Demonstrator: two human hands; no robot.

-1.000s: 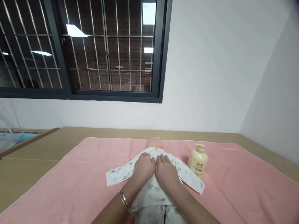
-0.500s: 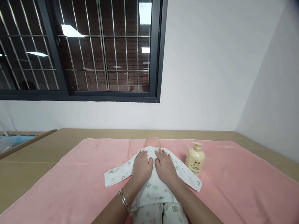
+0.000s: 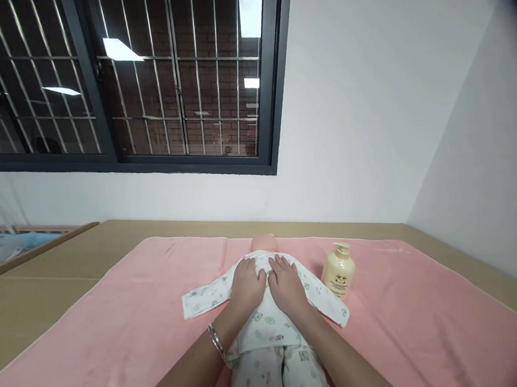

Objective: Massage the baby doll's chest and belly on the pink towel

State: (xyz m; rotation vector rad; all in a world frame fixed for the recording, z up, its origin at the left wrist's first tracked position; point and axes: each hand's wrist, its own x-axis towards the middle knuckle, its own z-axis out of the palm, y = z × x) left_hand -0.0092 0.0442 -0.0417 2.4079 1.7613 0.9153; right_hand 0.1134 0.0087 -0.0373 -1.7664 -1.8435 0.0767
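White printed clothing (image 3: 269,330) covers a pink-headed doll (image 3: 265,243) laid on a smooth pink cloth (image 3: 129,323), sleeves (image 3: 206,297) spread, seemingly giving left hand (image 3: 248,284) and right hand (image 3: 287,285) room to lie flat on its upper body, fingers extended, gripping nothing; a pale-yellow pump bottle (image 3: 338,270) stands nearby.

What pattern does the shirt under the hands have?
The shirt is white with small scattered prints, some green, shown in the head view.
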